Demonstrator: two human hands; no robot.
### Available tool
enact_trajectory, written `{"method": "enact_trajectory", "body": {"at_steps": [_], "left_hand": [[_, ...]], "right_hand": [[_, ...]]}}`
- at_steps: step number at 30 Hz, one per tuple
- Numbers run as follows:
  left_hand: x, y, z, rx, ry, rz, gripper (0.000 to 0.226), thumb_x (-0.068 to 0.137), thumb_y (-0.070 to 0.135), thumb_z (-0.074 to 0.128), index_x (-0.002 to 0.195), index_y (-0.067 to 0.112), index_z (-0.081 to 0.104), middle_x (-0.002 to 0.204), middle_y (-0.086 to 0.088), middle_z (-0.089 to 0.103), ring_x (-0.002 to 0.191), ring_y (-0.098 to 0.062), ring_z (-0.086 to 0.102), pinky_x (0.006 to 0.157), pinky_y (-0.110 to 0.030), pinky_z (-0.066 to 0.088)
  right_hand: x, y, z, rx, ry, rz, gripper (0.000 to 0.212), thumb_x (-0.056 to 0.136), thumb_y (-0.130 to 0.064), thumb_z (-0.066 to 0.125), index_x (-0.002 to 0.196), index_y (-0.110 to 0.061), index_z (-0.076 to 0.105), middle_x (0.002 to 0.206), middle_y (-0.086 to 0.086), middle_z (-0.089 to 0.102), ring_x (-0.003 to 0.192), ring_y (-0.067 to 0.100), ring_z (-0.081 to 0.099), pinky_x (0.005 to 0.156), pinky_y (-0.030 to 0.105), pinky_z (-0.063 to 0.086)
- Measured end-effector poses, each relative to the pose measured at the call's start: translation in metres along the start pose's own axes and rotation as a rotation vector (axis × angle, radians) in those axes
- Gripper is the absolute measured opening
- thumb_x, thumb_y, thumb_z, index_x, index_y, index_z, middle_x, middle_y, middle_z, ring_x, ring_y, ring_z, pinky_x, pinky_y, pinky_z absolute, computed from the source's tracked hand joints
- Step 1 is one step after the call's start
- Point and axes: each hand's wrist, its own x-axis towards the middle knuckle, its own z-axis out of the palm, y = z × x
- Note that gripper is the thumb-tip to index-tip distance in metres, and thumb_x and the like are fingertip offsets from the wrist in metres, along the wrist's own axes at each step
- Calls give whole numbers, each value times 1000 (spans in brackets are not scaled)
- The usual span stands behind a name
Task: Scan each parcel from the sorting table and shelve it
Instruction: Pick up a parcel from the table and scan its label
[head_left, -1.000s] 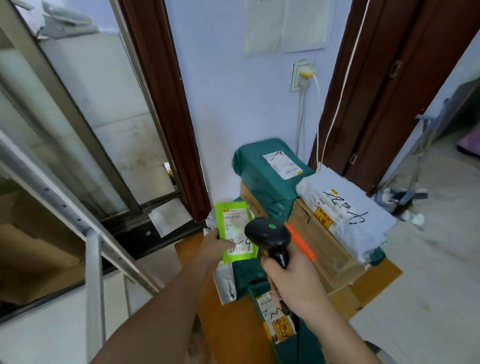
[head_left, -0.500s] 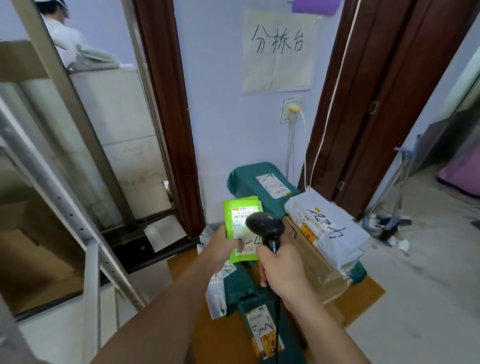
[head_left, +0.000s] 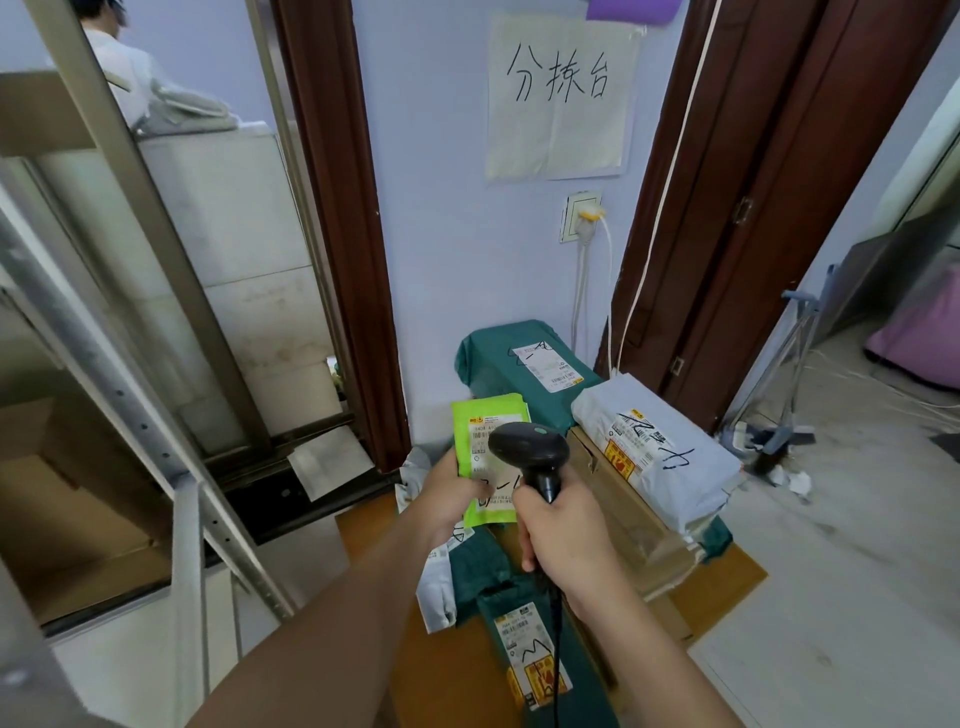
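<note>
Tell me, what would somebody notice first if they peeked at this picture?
Probably the bright green parcel in the middle, held up by the left hand, with the black scanner in the right hand pointed at its label. Next, the big paper sign with handwritten characters on the wall above, and the heap of green and grey parcels on the table below.

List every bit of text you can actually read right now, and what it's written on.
"分拣台": handwritten on the paper sign taped to the wall.
Green parcel in the left hand: printed label too small to read; handwritten strokes partly hidden by the barcode scanner.
Grey parcel: black marker scrawl, not legible.
Dark green parcels' labels: blurred.
</note>
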Motion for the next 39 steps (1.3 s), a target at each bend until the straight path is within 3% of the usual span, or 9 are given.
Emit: {"method": "enact_trajectory", "body": {"at_steps": [6, 14, 19, 22, 24, 29, 32, 34, 39], "left_hand": [[1, -1, -2, 41, -10, -30, 63, 76, -21, 66, 129, 14, 63, 99, -3, 77, 97, -24, 69, 77, -35, 52], [-12, 2, -2, -30, -19, -101, 57, 84, -24, 57, 119, 22, 65, 99, 0, 76, 89, -15, 70, 64, -26, 56], [-30, -1, -10, -28, 39, -111, 56, 78, -18, 55, 123, 14, 65, 101, -1, 74, 98, -22, 65, 77, -34, 51], [-52, -5, -15, -103, 103, -128, 59, 65, -4, 61, 120, 15, 69, 106, -8, 78, 104, -30, 71, 94, -50, 58], [-69, -7, -17, -163, 151, -127, 60, 61, 2, 58, 117, 19, 71, 109, -10, 78, 107, -35, 72, 98, -57, 56], [-131, -7, -13, -249, 340, -121, 42, 86, -9, 49, 119, 10, 66, 108, -18, 77, 95, -37, 74, 87, -49, 61], [-184, -14, -11, -310, 427, -121, 30, 91, 1, 53, 118, 9, 66, 104, -21, 77, 96, -39, 74, 91, -56, 60], [-219, -22, -12, -323, 513, -135, 36, 86, 11, 61, 122, 7, 64, 101, -20, 78, 96, -40, 75, 91, -59, 59], [-313, -39, -25, -386, 643, -54, 37, 88, 6, 58, 124, 9, 65, 97, -17, 77, 88, -37, 75, 74, -45, 60]], "right_hand": [[-4, 3, 6, -64, -3, 62, 19, 92, -16, 56, 94, 3, 56, 60, 13, 54, 43, 18, 52, 49, 31, 49], [-16, 4, 8, -48, 31, 56, 7, 92, -14, 57, 97, -8, 56, 62, 11, 55, 42, 19, 52, 47, 31, 48], [-36, 3, 1, -98, -19, 10, 5, 93, -11, 56, 94, -16, 54, 60, 11, 54, 42, 18, 51, 47, 29, 49], [-51, 1, -7, -138, -62, -18, 4, 93, -12, 57, 93, -16, 54, 60, 10, 54, 43, 18, 52, 48, 30, 49], [-63, 0, -13, -162, -107, -37, 4, 94, -13, 57, 92, -16, 54, 62, 11, 54, 42, 18, 52, 48, 31, 49], [-98, 7, -27, -222, -283, -134, 9, 95, -15, 57, 92, -23, 55, 59, 4, 56, 47, 18, 54, 51, 32, 49], [-125, 12, -36, -240, -407, -219, 20, 94, -15, 59, 83, -31, 55, 51, -10, 58, 48, 8, 54, 59, 34, 47], [-143, 14, -38, -263, -488, -241, 20, 94, -17, 60, 80, -30, 53, 49, -8, 56, 43, 7, 51, 57, 34, 46], [-191, 9, -21, -291, -707, -276, 17, 95, -23, 62, 79, -24, 56, 49, -3, 54, 46, 12, 52, 61, 42, 48]]}}
